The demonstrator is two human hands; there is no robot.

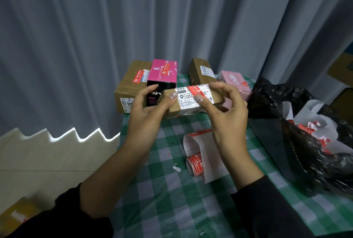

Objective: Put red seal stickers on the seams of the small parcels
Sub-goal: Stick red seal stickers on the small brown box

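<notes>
I hold a small brown cardboard parcel [172,106] with a white shipping label above the green checked table. My left hand [147,107] grips its left end, thumb on top. My right hand [225,107] grips the right end, and its thumb presses a red seal sticker [193,90] lying across the label. A roll of red seal stickers [196,163] on white backing paper lies on the table below my right hand. Behind stand a large brown box [128,86], a magenta box [164,72], another brown box [198,71] and a pale pink box [234,79]; the large brown, magenta and pink ones carry red stickers.
A black plastic bag [298,132] holding white backing paper and red scraps lies at the right on the table [172,199]. Grey curtains hang behind. The table's left edge runs beside bare floor. A yellowish box [15,216] sits at the bottom left corner.
</notes>
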